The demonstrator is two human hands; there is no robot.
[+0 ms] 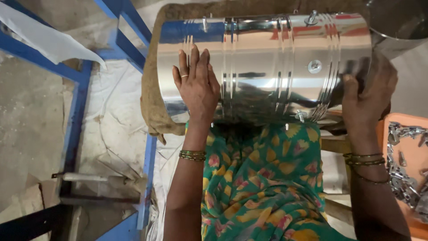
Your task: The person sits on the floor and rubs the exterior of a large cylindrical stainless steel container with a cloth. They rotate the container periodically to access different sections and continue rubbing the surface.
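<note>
Your two hands rest on one shiny steel drum lying sideways at twelve o'clock: left hand flat, fingers spread on its wall, right hand cupped over its end. One orange tray of metal clips sits at three o'clock.

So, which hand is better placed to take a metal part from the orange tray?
The right hand, probably. It grips the steel drum's end just above the orange tray of metal parts; the left hand lies flat on the far side.
</note>
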